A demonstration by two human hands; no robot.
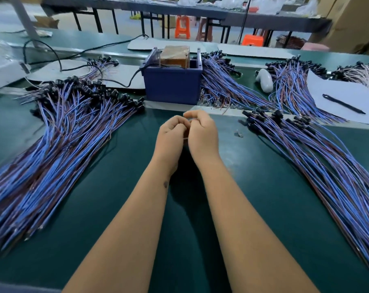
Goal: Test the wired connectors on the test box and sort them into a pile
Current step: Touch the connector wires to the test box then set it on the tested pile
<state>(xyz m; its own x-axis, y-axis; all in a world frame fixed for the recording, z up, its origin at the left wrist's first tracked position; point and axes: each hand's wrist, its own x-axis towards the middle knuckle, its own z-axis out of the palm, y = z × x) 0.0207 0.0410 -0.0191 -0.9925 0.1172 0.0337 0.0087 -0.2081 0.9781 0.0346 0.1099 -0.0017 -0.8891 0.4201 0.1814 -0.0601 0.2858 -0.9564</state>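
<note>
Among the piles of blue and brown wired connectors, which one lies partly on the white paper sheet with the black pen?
The pile of blue and brown wired connectors directly left of the white paper sheet bearing the black pen; its wires run onto the sheet's edge.

Test box (172, 85) behind hands (187, 134); wire piles left (58, 144) and right (319, 157); pen (343, 104) far right.

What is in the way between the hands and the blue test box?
Nothing visible. Only bare green mat lies between the hands and the blue test box. The wire piles lie off to both sides.
</note>
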